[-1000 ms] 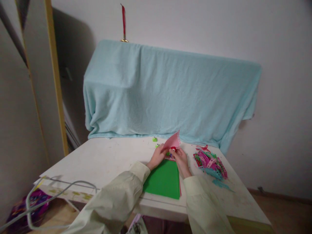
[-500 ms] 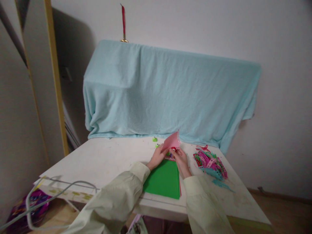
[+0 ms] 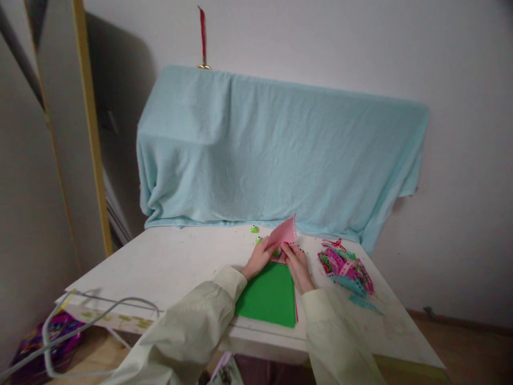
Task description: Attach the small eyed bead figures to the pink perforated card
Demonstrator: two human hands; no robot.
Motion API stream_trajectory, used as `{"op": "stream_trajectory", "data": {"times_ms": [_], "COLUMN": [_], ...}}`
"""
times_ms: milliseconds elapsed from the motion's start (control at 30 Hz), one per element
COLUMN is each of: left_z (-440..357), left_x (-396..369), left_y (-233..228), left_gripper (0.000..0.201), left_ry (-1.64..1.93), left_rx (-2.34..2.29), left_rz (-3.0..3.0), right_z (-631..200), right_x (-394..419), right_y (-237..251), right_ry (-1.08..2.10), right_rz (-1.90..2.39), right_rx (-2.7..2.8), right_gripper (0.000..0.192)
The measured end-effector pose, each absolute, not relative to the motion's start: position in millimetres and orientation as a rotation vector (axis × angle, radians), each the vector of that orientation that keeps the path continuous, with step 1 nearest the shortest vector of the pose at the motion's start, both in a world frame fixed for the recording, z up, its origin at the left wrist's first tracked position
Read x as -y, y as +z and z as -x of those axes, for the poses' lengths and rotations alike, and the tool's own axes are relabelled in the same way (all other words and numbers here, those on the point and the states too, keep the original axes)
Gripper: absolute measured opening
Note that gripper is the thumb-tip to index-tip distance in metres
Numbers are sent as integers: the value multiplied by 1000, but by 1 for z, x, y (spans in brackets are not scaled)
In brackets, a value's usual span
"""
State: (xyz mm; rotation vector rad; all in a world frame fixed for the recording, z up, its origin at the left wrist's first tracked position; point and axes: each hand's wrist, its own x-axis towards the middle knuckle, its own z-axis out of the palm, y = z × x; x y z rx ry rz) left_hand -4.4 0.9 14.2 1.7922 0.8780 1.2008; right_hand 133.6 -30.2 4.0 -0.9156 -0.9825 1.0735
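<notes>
White tabletop point(image 3: 180, 259) and green sheets point(image 3: 266, 297) haven't budged, but the right hand point(image 3: 297, 264) just shifted slightly (minor readjustment, same step, I'd guess). Left hand point(image 3: 257, 260) has its grip pinched on the pink paper point(image 3: 282, 232); can't tell if the right's pinching or just touching. Paper's tilted up just beyond the green sheets, dotted along one edge, the red bit point(image 3: 286, 244) below now more covered.

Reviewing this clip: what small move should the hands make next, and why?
Probably steady the raised pink sheet with the left hand while the right hand presses gently: both hands are at its lower edge, and small colourful shapes show between them, though exact contact is hidden.
</notes>
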Motion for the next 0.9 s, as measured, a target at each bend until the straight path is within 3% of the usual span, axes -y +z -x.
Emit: {"op": "stream_trajectory", "data": {"times_ms": [467,667,900], "left_z": [4,4,5], "left_x": [2,0,-1], "left_y": [15,13,13], "left_gripper": [33,20,21], "left_ry": [1094,1136,1146], "left_rx": [-801,-813,-790], "left_rz": [-1682,-1746,-1828], "right_z": [-134,-133,-134], "right_x": [35,30,28], "right_y": [4,-1,-7], "right_ry": [1181,1224,1248], "right_rz": [1024,1010,1013], "right_rx": [983,977,987], "right_gripper": [39,42,42]}}
